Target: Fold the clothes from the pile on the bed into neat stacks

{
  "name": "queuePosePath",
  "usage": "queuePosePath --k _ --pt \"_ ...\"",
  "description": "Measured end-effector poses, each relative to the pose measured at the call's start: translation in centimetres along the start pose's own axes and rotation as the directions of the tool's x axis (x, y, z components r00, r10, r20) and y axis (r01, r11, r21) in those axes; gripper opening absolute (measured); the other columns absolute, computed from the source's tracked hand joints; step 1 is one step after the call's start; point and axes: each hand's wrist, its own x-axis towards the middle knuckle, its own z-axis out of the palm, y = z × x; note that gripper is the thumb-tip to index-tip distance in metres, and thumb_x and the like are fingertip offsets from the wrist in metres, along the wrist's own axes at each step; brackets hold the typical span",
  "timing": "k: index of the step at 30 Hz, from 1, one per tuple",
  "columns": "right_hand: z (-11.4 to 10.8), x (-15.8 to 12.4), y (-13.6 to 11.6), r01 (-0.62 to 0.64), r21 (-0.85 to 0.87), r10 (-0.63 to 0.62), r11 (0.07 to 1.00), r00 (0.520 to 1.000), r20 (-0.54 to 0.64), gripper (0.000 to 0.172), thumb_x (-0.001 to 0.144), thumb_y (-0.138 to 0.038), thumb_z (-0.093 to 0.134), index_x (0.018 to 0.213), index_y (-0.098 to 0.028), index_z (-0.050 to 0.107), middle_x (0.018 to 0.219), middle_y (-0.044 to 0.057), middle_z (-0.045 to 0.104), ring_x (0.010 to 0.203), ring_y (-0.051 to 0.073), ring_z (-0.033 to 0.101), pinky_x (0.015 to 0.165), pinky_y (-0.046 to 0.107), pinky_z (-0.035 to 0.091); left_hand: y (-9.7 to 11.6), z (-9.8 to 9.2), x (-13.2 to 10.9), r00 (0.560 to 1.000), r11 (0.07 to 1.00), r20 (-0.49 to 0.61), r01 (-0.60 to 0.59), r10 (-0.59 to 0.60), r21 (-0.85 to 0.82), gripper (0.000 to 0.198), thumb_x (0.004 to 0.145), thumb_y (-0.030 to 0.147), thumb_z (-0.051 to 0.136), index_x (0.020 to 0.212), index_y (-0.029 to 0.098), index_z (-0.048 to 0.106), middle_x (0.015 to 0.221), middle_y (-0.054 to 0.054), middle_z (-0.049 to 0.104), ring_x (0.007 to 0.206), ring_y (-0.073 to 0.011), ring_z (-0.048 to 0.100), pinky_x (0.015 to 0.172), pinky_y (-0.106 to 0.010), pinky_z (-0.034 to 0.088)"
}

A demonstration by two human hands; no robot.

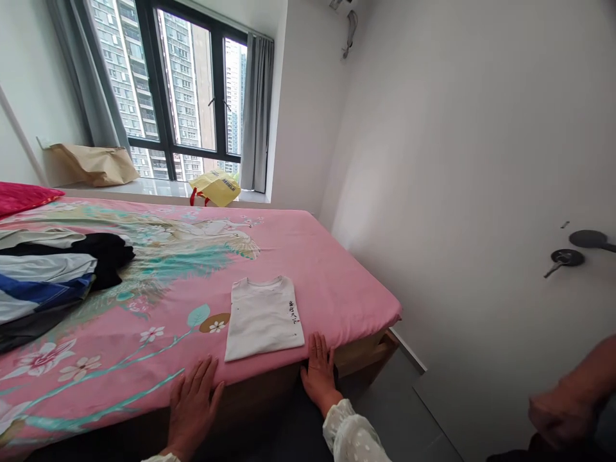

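A white T-shirt [264, 321], folded into a neat rectangle with its neckline away from me and dark lettering at its right side, lies flat near the bed's front edge. Just left of its lower corner, my left hand [192, 401] rests on the edge of the pink sheet, fingers stretched out and holding nothing. My right hand [318, 372] touches the bed edge by the shirt's lower right corner, its fingers extended and empty. Both hands are apart from the shirt.
Loose clothes [52, 276] are heaped on the left of the pink flowered bed sheet [308, 250]. A paper bag [103, 165] and a yellow bag [219, 187] stand by the window. At the right are a door handle [565, 258] and another person's arm [572, 391].
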Motion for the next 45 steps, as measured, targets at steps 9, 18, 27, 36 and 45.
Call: queuePosePath --k 9,18,27,36,45 --pt "1.0 -0.9 -0.2 -0.039 0.073 0.044 0.997 0.997 -0.071 0.078 0.076 -0.017 0.041 0.148 -0.012 0.013 0.155 0.002 0.002 0.142 0.019 -0.003 0.114 0.038 0.013 1.9 -3.2 5.7 0.972 0.984 0.181 0.165 -0.151 -0.064 0.06 0.084 0.053 0.032 0.121 0.01 0.053 0.115 -0.017 0.063 0.108 -0.0314 0.056 0.092 -0.044 0.04" --pt "-0.3 -1.5 -0.1 -0.015 0.303 0.073 0.953 0.981 -0.182 0.061 0.081 -0.019 0.041 0.14 -0.011 0.035 0.149 0.01 0.028 0.14 0.022 0.018 0.112 0.037 0.023 2.9 -3.2 9.7 0.773 0.614 0.568 0.601 -0.283 -0.511 0.06 0.067 0.056 0.06 0.107 0.011 0.058 0.101 -0.014 0.067 0.084 -0.0278 0.066 0.066 -0.037 0.052" --pt "-1.8 -0.8 -7.1 -0.427 0.885 0.118 -0.185 0.885 0.451 0.038 0.077 -0.049 0.057 0.092 -0.014 0.059 0.09 0.01 0.066 0.071 0.018 0.064 0.051 0.026 0.049 7.5 -3.8 4.1 0.521 -0.409 0.828 0.723 -0.207 -0.557 0.018 0.081 0.016 0.059 0.098 0.013 0.056 0.093 -0.013 0.069 0.082 -0.0206 0.069 0.072 -0.031 0.056" --pt "-4.4 3.1 -11.3 -0.387 0.689 0.232 -0.612 0.745 0.625 0.02 0.076 -0.033 0.061 0.086 -0.017 0.055 0.064 0.0 0.063 0.049 0.011 0.058 0.045 0.021 0.044 12.1 -3.5 6.8 0.515 -0.611 0.847 0.631 -0.131 -0.478 0.008 0.083 0.01 0.054 0.091 0.011 0.058 0.081 -0.01 0.069 0.073 -0.0181 0.069 0.067 -0.03 0.058" --pt "-3.2 -0.6 -12.5 -0.272 0.881 0.314 -0.388 0.859 0.404 0.01 0.062 -0.019 0.065 0.065 -0.016 0.055 0.054 -0.003 0.055 0.047 0.009 0.047 0.042 0.019 0.033 14.2 -2.6 7.2 0.593 -0.628 0.803 0.603 -0.059 -0.491 0.009 0.083 0.018 0.054 0.088 0.013 0.059 0.057 -0.002 0.062 0.044 -0.0145 0.057 0.038 -0.023 0.043"
